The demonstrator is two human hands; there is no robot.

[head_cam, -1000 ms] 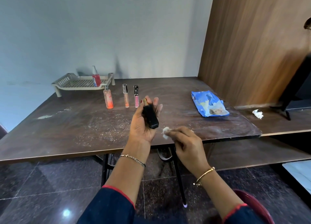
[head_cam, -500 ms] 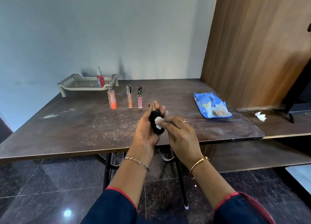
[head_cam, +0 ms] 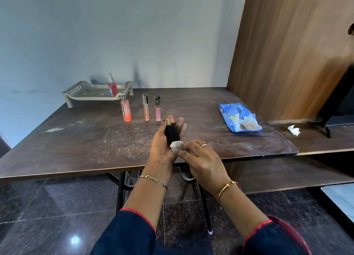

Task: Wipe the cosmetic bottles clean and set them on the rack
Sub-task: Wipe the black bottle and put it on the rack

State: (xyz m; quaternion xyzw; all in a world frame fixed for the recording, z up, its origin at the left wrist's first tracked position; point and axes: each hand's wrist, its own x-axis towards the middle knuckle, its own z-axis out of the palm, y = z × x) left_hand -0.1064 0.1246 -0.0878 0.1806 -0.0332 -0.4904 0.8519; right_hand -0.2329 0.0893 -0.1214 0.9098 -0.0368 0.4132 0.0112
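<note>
My left hand [head_cam: 162, 145] grips a small black bottle [head_cam: 172, 133] with a gold top, held over the table's front part. My right hand [head_cam: 199, 157] pinches a small white wipe [head_cam: 175, 145] against the bottle's lower end. A beige perforated rack [head_cam: 92, 93] stands at the table's back left with a red bottle [head_cam: 112, 88] upright on it. In front of the rack stand an orange spray bottle [head_cam: 126, 111], a peach gloss tube [head_cam: 146, 109] and a pink gloss tube [head_cam: 157, 109] in a row.
The brown table [head_cam: 86, 139] is dusty with white specks. A blue wipes packet [head_cam: 238, 117] lies at its right. A crumpled white tissue [head_cam: 294, 130] sits on a lower shelf to the right. A wooden panel [head_cam: 287, 53] rises behind it.
My right hand brought the wipe from beside the bottle onto it, then slid it down to the bottle's lower end. My left hand kept its hold on the bottle.
</note>
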